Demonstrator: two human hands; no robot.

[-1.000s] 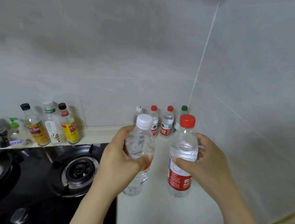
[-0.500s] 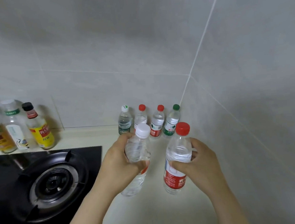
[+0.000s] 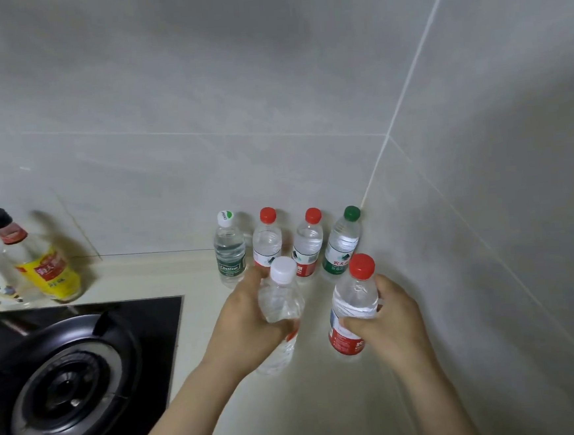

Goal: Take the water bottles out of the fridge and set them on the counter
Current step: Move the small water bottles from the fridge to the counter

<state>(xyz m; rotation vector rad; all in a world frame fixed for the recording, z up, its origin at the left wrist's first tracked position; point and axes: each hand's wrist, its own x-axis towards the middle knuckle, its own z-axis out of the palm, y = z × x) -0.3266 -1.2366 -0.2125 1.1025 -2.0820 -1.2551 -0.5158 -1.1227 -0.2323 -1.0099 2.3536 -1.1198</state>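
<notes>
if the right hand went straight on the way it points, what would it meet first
Probably the green-capped bottle in the corner, beyond the red-capped bottle the right hand holds; depth unclear.

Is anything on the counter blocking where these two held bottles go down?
Nothing visible. The counter beneath the white-capped bottle in the left hand and the red-capped bottle in the right hand is bare; the row of four bottles stands behind them.

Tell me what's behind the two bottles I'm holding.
Four water bottles stand against the wall: white-capped bottle, two red-capped bottles, green-capped bottle. Your left hand and the held bottles hide some of their lower parts.
</notes>
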